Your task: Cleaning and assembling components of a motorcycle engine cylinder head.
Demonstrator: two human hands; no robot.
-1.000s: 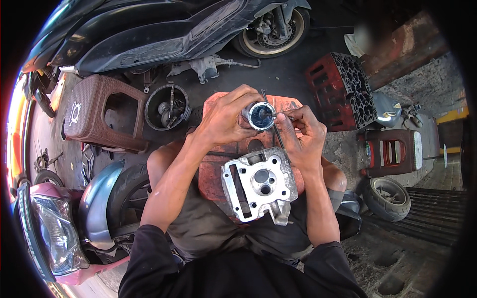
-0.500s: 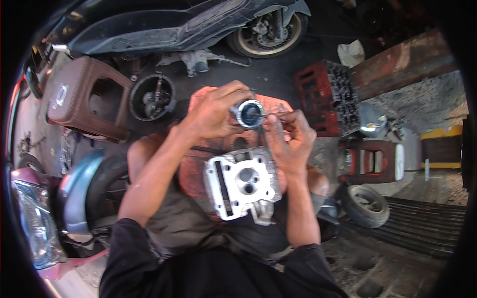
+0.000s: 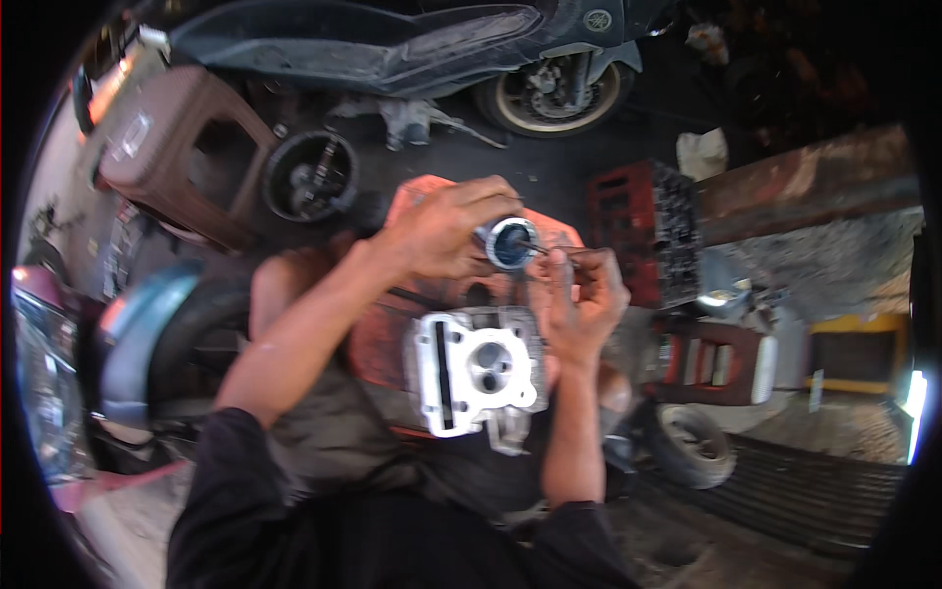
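Observation:
In my left hand (image 3: 444, 231), the fingers wrap round a short hollow metal cylinder (image 3: 512, 244) with a shiny rim and a dark, bluish inside. Its open end is turned up toward me. My right hand (image 3: 587, 299) pinches a thin dark rod (image 3: 541, 250), whose far end reaches into that opening; the tip is hidden inside. Below both hands, a silvery engine cylinder head (image 3: 466, 353) rests flat face up at the near edge of a worn red-orange surface (image 3: 378, 339), between my legs. Neither hand touches the head.
A brown plastic stool (image 3: 162, 147) and a dark bucket of metal parts (image 3: 312, 177) stand at left. A motorcycle (image 3: 392, 44) spans the far side. To the right are a red crate (image 3: 628, 231), a loose wheel (image 3: 692, 447) and a metal grating (image 3: 814, 491).
The view has shifted and tilted a little. Both hands keep their holds, and the rod now shows more plainly, running into the cylinder's opening.

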